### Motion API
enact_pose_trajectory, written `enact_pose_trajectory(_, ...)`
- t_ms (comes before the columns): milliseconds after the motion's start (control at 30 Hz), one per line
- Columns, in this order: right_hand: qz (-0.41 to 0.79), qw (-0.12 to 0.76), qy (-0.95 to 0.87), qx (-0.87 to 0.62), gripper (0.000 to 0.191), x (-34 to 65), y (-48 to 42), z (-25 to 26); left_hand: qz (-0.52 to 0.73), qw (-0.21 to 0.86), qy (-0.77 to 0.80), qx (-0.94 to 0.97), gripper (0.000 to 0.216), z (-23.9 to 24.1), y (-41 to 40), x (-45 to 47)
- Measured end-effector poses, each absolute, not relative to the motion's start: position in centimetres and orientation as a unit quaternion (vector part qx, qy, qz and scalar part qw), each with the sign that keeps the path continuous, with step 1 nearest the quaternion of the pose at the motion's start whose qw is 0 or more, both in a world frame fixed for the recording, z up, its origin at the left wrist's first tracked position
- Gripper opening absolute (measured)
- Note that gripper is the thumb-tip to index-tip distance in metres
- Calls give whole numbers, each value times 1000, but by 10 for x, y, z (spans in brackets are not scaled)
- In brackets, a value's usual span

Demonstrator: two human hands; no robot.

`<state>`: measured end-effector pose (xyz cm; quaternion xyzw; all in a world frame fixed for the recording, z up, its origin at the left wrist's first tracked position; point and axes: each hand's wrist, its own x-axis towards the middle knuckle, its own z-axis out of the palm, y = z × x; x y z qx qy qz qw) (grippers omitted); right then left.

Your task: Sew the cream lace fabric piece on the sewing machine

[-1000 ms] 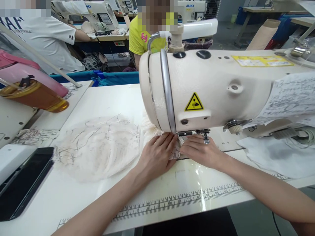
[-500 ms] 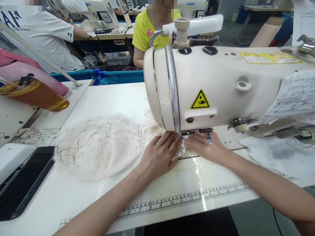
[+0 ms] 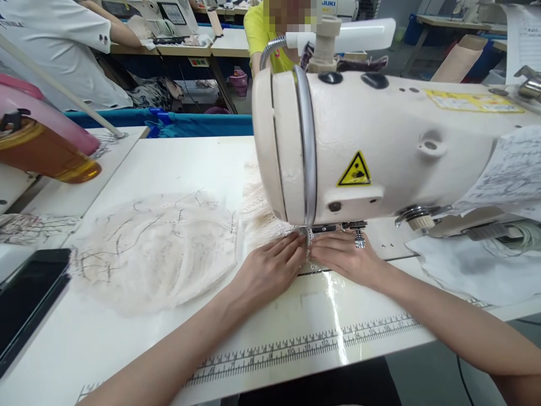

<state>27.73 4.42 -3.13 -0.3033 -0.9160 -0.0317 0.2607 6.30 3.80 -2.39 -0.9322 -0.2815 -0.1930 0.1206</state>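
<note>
White worktable (image 3: 177, 163) with printed ruler strip (image 3: 296, 347) stretched under the hands, blue bin edge (image 3: 198, 121) lay beyond them, further workbenches (image 3: 181, 49) with other machines stood far behind, grey floor (image 3: 393, 59) up right, bright even light.

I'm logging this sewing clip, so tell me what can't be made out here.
- Needle and presser foot: head view, hidden behind the sewing machine head.
- Lace piece under the left hand and right hand: mostly covered.
- Black phone: cut by the left edge.
- Ruler numbers: too small.
</note>
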Motion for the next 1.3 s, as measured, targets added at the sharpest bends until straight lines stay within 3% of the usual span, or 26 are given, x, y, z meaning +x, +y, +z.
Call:
enact_pose_trajectory(500,95,264,-897,-343,22,274,48,-40,-170,121,-327,-921,19,-26,43,63)
enact_pose_trajectory(900,2,280,-871,-402,17,275,46,-39,-160,117,-345,-917,24,-30,43,63)
enact_pose_trajectory(1300,25,253,-856,-450,23,277,51,-43,-145,128,-332,-923,37,-35,43,59)
